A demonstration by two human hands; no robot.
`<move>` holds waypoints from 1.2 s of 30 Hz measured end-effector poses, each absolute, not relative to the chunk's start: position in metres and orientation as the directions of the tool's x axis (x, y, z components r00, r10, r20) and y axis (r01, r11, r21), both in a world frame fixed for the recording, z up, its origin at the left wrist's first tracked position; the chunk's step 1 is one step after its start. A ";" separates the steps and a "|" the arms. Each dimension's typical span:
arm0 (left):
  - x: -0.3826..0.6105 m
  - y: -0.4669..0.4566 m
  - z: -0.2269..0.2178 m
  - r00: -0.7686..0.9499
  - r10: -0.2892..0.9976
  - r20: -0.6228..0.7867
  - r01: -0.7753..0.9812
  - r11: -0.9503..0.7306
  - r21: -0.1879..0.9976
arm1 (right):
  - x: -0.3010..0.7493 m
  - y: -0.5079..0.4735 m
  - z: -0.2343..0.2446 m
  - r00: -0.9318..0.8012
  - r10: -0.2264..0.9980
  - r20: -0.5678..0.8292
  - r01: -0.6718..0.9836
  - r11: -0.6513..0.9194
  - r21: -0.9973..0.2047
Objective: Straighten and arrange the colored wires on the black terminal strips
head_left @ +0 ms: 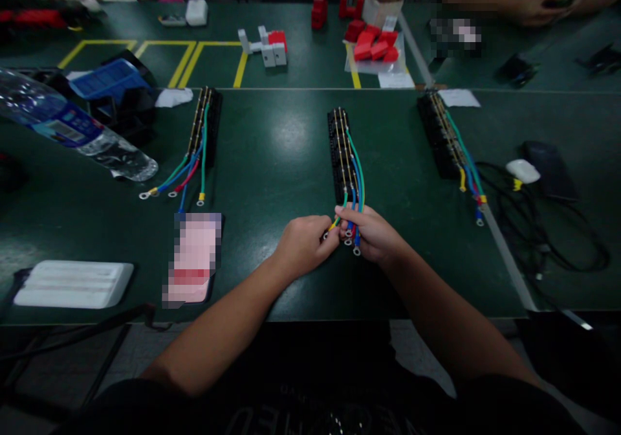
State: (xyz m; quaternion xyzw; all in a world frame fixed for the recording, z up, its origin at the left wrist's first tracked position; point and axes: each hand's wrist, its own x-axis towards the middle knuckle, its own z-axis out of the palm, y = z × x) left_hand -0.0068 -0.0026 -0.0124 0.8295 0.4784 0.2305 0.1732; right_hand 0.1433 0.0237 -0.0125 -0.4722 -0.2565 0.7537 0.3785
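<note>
A black terminal strip (342,153) with brass-coloured bars lies lengthwise in front of me, several coloured wires running from it towards my body. My left hand (308,244) pinches a green wire (336,224) with a yellow sleeve near its ring end. Around the other wires, blue, green and red, the fingers of my right hand (371,231) are closed; their ring terminals (357,250) poke out below. Two similar wired strips lie apart from my hands: a left strip (216,127) and a right strip (434,134).
At left are a water bottle (72,127), a blue tray (107,80), a phone (196,254) and a white power bank (72,284). Red parts (373,45) lie on a bag at the back. Black cables (557,254) coil at right. A person's hands (546,8) show top right.
</note>
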 end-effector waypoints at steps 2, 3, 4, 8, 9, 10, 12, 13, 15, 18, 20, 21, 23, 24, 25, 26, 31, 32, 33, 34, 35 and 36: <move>-0.007 -0.003 -0.012 0.437 0.873 0.216 0.712 -0.483 0.509 | 0.143 0.023 -0.012 -0.270 0.816 -0.512 -0.325 -0.577 -0.749; -0.007 -0.003 -0.012 0.438 0.872 0.217 0.712 -0.484 0.509 | 0.143 0.023 -0.012 -0.270 0.816 -0.510 -0.324 -0.576 -0.750; -0.007 -0.003 -0.012 0.439 0.871 0.219 0.711 -0.487 0.508 | 0.143 0.023 -0.011 -0.271 0.817 -0.510 -0.324 -0.576 -0.751; -0.007 -0.002 -0.013 0.443 0.867 0.227 0.713 -0.494 0.498 | 0.143 0.024 -0.011 -0.272 0.815 -0.512 -0.322 -0.578 -0.749; -0.007 -0.002 -0.013 0.443 0.868 0.226 0.713 -0.494 0.498 | 0.143 0.024 -0.012 -0.273 0.815 -0.512 -0.323 -0.579 -0.749; -0.007 -0.002 -0.013 0.443 0.868 0.224 0.713 -0.492 0.499 | 0.143 0.024 -0.012 -0.274 0.815 -0.511 -0.325 -0.579 -0.748; -0.007 -0.002 -0.013 0.441 0.870 0.220 0.711 -0.489 0.505 | 0.143 0.024 -0.013 -0.272 0.814 -0.513 -0.333 -0.580 -0.743; -0.007 -0.002 -0.013 0.440 0.871 0.219 0.711 -0.486 0.508 | 0.144 0.024 -0.013 -0.269 0.813 -0.516 -0.337 -0.581 -0.740; -0.007 -0.003 -0.012 0.438 0.873 0.217 0.712 -0.483 0.509 | 0.144 0.024 -0.014 -0.265 0.813 -0.518 -0.342 -0.582 -0.738; -0.007 -0.003 -0.011 0.436 0.875 0.210 0.714 -0.479 0.512 | 0.143 0.024 -0.014 -0.264 0.817 -0.513 -0.347 -0.577 -0.739; -0.007 -0.003 -0.011 0.435 0.876 0.205 0.712 -0.475 0.518 | 0.143 0.024 -0.014 -0.263 0.815 -0.516 -0.346 -0.579 -0.739; -0.007 -0.003 -0.011 0.435 0.877 0.204 0.711 -0.473 0.520 | 0.143 0.024 -0.013 -0.261 0.814 -0.519 -0.345 -0.580 -0.737; -0.007 -0.003 -0.011 0.434 0.878 0.204 0.711 -0.472 0.521 | 0.143 0.024 -0.012 -0.263 0.813 -0.519 -0.342 -0.582 -0.738; -0.007 -0.003 -0.011 0.434 0.878 0.204 0.712 -0.472 0.520 | 0.143 0.024 -0.012 -0.263 0.814 -0.518 -0.343 -0.580 -0.739; -0.007 -0.003 -0.011 0.435 0.877 0.203 0.712 -0.473 0.519 | 0.143 0.024 -0.012 -0.264 0.814 -0.517 -0.343 -0.580 -0.739; -0.007 -0.003 -0.011 0.435 0.877 0.202 0.713 -0.473 0.518 | 0.143 0.024 -0.012 -0.262 0.814 -0.518 -0.344 -0.580 -0.738; -0.007 -0.003 -0.012 0.433 0.880 0.196 0.717 -0.467 0.518 | 0.143 0.024 -0.013 -0.271 0.814 -0.514 -0.353 -0.581 -0.734; -0.007 -0.003 -0.012 0.432 0.880 0.196 0.717 -0.468 0.516 | 0.143 0.024 -0.013 -0.275 0.815 -0.510 -0.355 -0.579 -0.734; -0.007 -0.003 -0.012 0.434 0.879 0.196 0.718 -0.469 0.514 | 0.143 0.024 -0.014 -0.277 0.816 -0.508 -0.358 -0.578 -0.733; -0.007 -0.003 -0.012 0.435 0.879 0.196 0.718 -0.470 0.513 | 0.143 0.024 -0.014 -0.275 0.816 -0.508 -0.361 -0.578 -0.732; -0.007 -0.002 -0.012 0.436 0.878 0.195 0.718 -0.470 0.513 | 0.143 0.024 -0.015 -0.273 0.816 -0.509 -0.365 -0.577 -0.730; -0.007 -0.002 -0.012 0.438 0.878 0.193 0.718 -0.470 0.513 | 0.143 0.024 -0.015 -0.271 0.816 -0.511 -0.367 -0.578 -0.729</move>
